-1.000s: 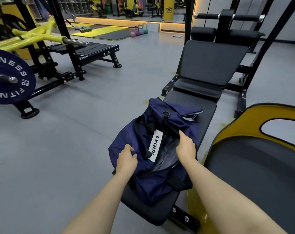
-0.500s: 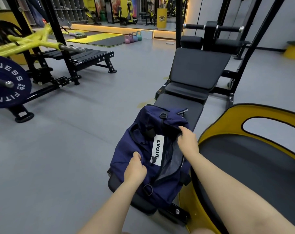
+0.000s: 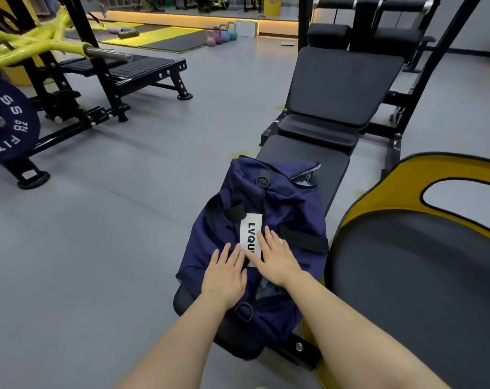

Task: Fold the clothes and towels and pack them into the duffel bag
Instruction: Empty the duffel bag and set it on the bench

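Navy fabric duffel bag (image 3: 283, 209) lies on the black padded desk (image 3: 319, 158). Both grips press it flat-fingered: left hand (image 3: 224, 273) at 7 o'clock of its white label (image 3: 250, 234), right hand (image 3: 277, 256) overlapping the label's lower end.

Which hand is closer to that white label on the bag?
Right. The right hand lies flat across the white rectangular label on the navy fabric duffel bag; the left hand rests beside its lower corner.

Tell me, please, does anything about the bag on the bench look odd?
Nothing looks damaged or spilled. The navy duffel bag lies rumpled on the black bench, with a gap open near its far end; both hands rest flat on it.
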`<state>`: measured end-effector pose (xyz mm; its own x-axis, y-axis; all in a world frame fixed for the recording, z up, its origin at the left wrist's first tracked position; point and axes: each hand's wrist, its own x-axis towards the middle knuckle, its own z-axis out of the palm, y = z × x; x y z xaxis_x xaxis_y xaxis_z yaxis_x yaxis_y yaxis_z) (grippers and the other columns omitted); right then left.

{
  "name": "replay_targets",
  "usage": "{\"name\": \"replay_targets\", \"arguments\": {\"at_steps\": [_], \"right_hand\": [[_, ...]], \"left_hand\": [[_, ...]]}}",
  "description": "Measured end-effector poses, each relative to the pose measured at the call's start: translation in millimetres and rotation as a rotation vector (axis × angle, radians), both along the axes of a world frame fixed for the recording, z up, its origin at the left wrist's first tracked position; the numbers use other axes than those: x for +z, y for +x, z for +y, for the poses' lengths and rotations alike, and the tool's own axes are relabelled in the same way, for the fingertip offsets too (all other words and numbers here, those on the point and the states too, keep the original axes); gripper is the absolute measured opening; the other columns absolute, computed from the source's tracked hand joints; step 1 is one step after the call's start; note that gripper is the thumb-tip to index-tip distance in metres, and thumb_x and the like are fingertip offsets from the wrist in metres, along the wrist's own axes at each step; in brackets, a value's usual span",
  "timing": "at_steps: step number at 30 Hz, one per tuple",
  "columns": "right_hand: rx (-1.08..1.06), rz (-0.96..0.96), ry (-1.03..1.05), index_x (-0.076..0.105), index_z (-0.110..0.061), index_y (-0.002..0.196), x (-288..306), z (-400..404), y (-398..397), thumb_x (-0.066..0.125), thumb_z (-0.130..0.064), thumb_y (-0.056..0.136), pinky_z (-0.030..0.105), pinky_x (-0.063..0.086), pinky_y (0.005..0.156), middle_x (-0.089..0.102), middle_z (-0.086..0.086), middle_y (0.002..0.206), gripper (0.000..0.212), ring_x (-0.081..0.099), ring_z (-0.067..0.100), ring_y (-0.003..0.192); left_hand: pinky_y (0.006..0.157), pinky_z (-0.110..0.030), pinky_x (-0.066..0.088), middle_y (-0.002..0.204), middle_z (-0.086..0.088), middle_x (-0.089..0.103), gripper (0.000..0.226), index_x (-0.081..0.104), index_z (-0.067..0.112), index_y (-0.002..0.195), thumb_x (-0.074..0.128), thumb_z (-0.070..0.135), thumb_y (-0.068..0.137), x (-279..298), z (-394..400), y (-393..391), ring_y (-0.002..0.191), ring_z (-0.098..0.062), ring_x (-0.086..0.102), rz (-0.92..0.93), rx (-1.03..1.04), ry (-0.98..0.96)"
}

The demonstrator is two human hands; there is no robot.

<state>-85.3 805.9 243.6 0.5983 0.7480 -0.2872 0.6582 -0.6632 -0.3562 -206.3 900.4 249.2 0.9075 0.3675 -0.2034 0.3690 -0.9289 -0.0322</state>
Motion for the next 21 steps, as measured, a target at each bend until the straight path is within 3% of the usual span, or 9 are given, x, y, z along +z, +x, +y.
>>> {"name": "replay_targets", "arguments": {"at_steps": [9,17,21], "right_hand": [[-0.087,-0.056,-0.017,-0.019,-0.017,0.149,-44.8,19.6,-6.5,0.018,-0.053,0.101,0.04,-0.016,0.115,-0.02,0.01,0.158,0.071,-0.02,0.022,0.146],[-0.161,0.1,0.045,-0.008,-0.02,0.152,-18.0,9.2,-4.5,0.018,-0.042,0.104,0.038,-0.006,0.118,-0.008,0.004,0.161,0.059,-0.008,0.018,0.148],[-0.154,0.06,0.017,-0.006,-0.02,0.153,4.7,-13.8,-8.0,0.019,-0.045,0.103,0.039,-0.004,0.119,-0.006,0.001,0.161,0.061,-0.006,0.017,0.148]], "left_hand": [[0.117,-0.039,-0.007,0.159,0.003,-0.01,0.054,-0.008,0.021,0.151,0.008,0.037,0.102,-46.3,8.1,-6.3,0.146,-0.017,-0.01,-0.005,0.059,-0.111],[0.118,-0.039,-0.001,0.16,0.004,-0.004,0.054,-0.004,0.022,0.152,0.013,0.038,0.103,-24.4,12.4,-8.9,0.147,-0.017,-0.003,0.023,0.017,-0.113],[0.118,-0.039,0.004,0.16,0.002,-0.002,0.055,-0.003,0.021,0.152,0.015,0.038,0.103,0.0,15.1,-13.7,0.147,-0.018,0.001,-0.023,0.015,-0.081]]}}
